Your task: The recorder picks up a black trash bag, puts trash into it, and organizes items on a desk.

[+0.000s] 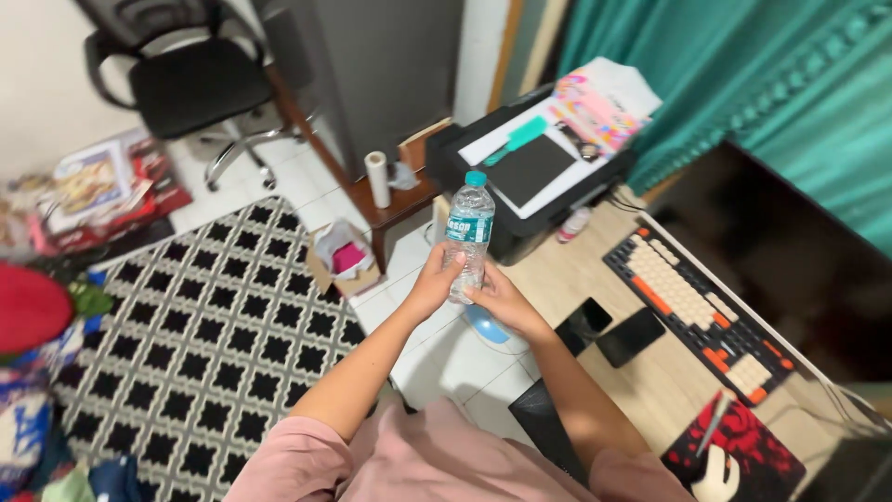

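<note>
Nearest the camera are pink sleeves and two bare forearms reaching forward. Low on the right, a red and black mouse pad [743, 446] lies on the wooden surface [650, 381], with a white mouse [715, 476] at its near edge.

The left hand [432, 284] and the right hand [502, 302] meet in mid-air over the white tiled floor [446, 353], just beside the surface's left edge. Both hold a clear plastic water bottle [467, 237] with a teal cap and teal label — it stands nearly upright, tilted slightly, cap away from the person. The left fingers are wrapped around its lower left side; the right fingers close on its base and lower right side.

To the right, two dark phones [613, 330] lie flat on the surface, beside a white and orange keyboard [701, 311] set before a dark monitor [790, 251]. To the left, a black and white patterned rug [204, 344] covers the floor, with a small cardboard box [342, 256] at its far corner.

Beyond the bottle sits a black printer [539, 172] with papers and a teal comb on top. A white roll [377, 178] stands on a low wooden stand. Farthest off — a black office chair [186, 84] and teal curtains [771, 74].
</note>
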